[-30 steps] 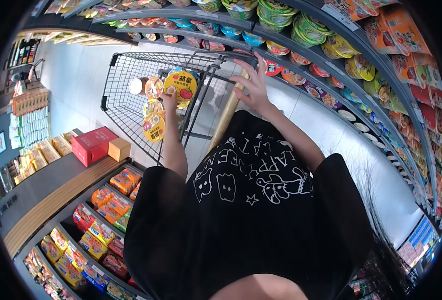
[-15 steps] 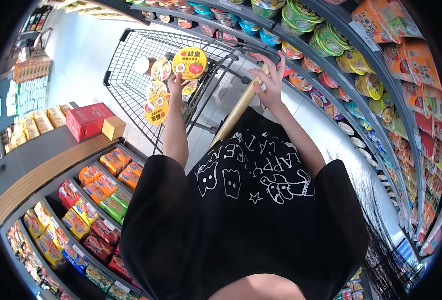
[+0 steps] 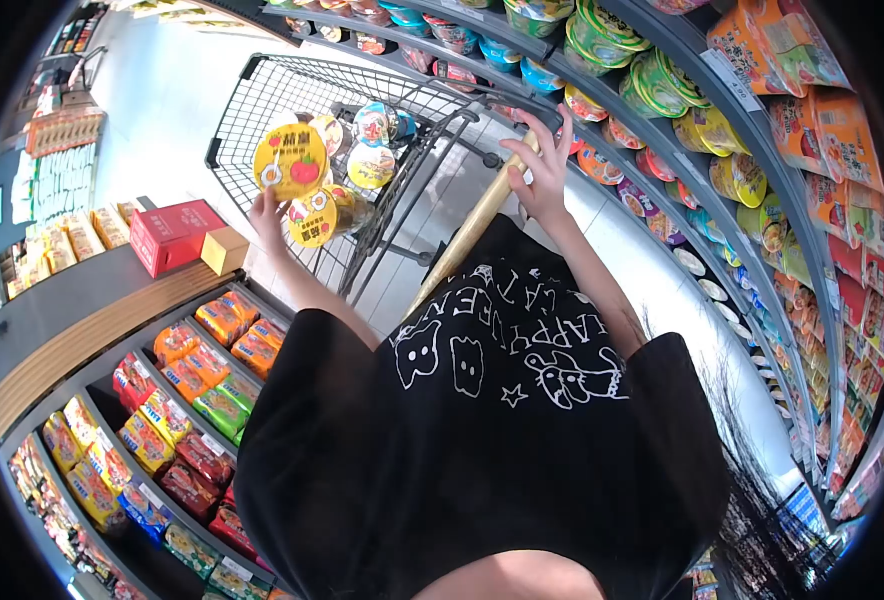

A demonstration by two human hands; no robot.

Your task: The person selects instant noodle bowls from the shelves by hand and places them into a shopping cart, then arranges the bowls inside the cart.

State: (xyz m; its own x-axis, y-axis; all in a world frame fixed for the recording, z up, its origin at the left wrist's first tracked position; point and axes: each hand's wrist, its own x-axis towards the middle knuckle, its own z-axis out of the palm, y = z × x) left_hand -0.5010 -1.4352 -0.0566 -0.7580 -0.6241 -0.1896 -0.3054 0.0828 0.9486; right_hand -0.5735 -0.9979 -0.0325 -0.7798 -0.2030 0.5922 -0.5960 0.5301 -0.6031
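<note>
My left hand (image 3: 270,212) grips a yellow instant noodle cup (image 3: 292,160) by its lower edge, with the lid facing me; the lid shows a tomato and an egg. It is held over the left part of a wire shopping cart (image 3: 237,125). Inside the cart lie another yellow noodle cup (image 3: 314,217) and several more cups. My right hand (image 3: 544,168) rests at the far end of the cart's gold-coloured handle (image 3: 477,225), its fingers loosely spread around the bar.
Shelves of noodle bowls (image 3: 652,80) and orange packets (image 3: 812,130) curve along the right. At the left stand shelves of bagged noodles (image 3: 187,465), with a red box (image 3: 172,238) and a small tan box (image 3: 225,253) on the ledge above.
My left hand has moved left with the yellow noodle cup, uncovering more cups in the cart. My right hand stays at the handle, almost unmoved.
</note>
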